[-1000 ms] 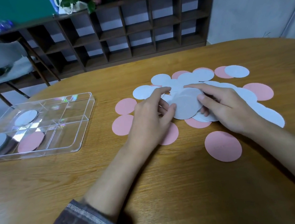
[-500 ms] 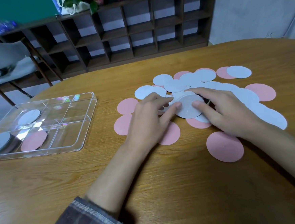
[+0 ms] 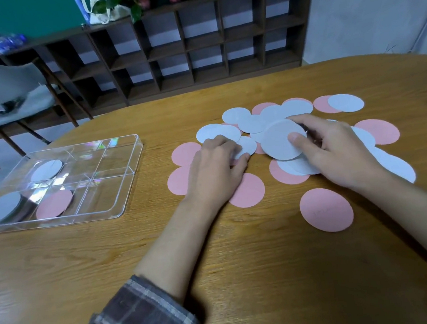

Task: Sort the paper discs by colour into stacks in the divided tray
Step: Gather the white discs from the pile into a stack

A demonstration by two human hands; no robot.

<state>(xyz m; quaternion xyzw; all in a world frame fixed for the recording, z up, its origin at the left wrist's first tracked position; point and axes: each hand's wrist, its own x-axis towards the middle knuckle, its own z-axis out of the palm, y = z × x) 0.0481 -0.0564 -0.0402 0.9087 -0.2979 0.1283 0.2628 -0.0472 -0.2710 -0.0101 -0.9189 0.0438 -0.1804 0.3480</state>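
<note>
Wooden table [image 3: 241, 274] strewn with paper discs [image 3: 326, 210], cubby shelving [image 3: 220, 39] behind, grey chair [image 3: 4, 83]

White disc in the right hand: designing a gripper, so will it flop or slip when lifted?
Probably stiff: the white disc looks flat though the right hand pinches one side. Likely light: its edge looks paper-thin, so a push may slide it.

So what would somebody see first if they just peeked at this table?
First, the big scatter of pink and white paper discs across the right half of the wooden table. In its middle the right grip, a bare hand, pinches one white disc held up off the pile, while the left grip rests on discs beside it. At the left sits a clear divided tray with only a few discs inside.
</note>
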